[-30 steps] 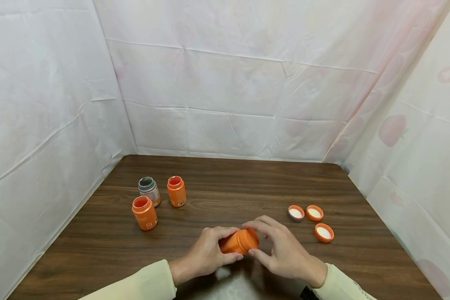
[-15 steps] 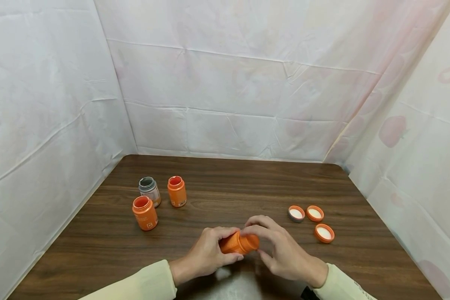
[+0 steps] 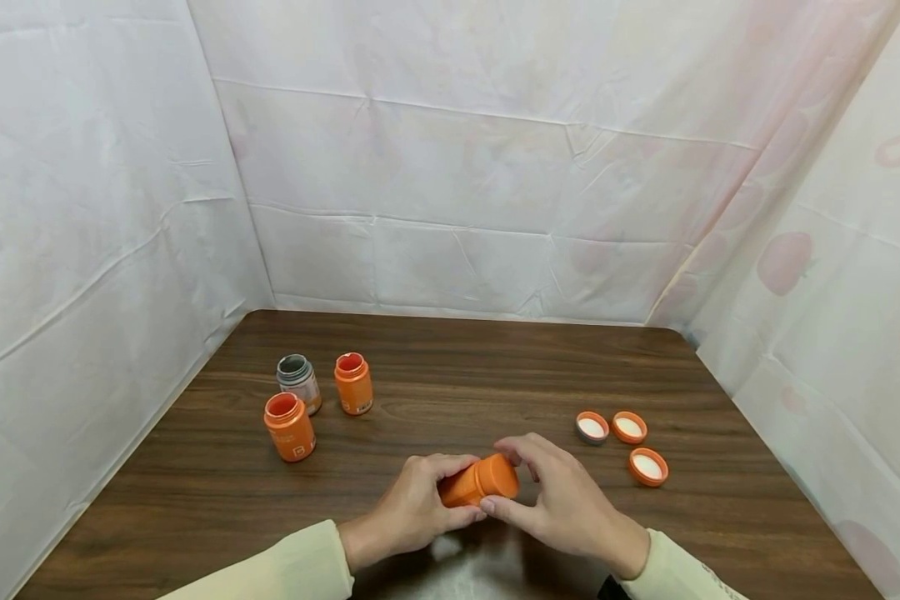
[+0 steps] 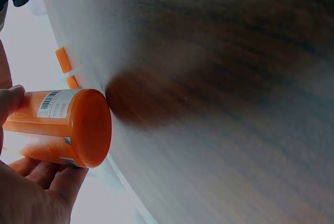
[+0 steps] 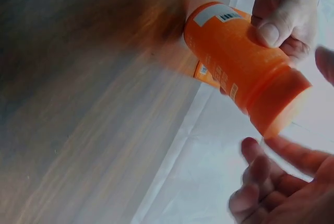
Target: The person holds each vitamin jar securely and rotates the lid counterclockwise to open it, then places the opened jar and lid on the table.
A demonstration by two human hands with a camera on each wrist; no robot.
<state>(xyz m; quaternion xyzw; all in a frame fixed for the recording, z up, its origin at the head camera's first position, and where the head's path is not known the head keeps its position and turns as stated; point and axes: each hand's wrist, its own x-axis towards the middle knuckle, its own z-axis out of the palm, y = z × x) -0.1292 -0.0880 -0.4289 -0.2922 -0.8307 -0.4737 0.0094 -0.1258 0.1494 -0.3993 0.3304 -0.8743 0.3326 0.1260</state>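
Observation:
My left hand [image 3: 417, 504] grips an orange plastic bottle [image 3: 461, 487] round its body, tilted above the table. An orange screw cap [image 3: 499, 476] sits on the bottle's mouth, facing right. Around that cap my right hand [image 3: 558, 500] is spread, its thumb low and its fingers on the far side. In the right wrist view, an index fingertip meets the rim of the cap [image 5: 279, 104], while the thumb [image 5: 325, 65] stands apart from it. The left wrist view shows the bottle's base [image 4: 93, 128] and a barcode label; the cap is out of sight there.
Two uncapped orange bottles [image 3: 291, 429] [image 3: 354, 385] and an uncapped grey one [image 3: 300, 383] stand at the left of the wooden table [image 3: 450, 375]. Three loose caps [image 3: 592, 427] [image 3: 630, 427] [image 3: 648, 467] lie with white insides up at the right. White sheeting [image 3: 450, 167] surrounds the table.
My right hand's fingers shift about the cap: they reach over it half a second ago, and now they are drawn back and spread. The left hand and bottle hold nearly still.

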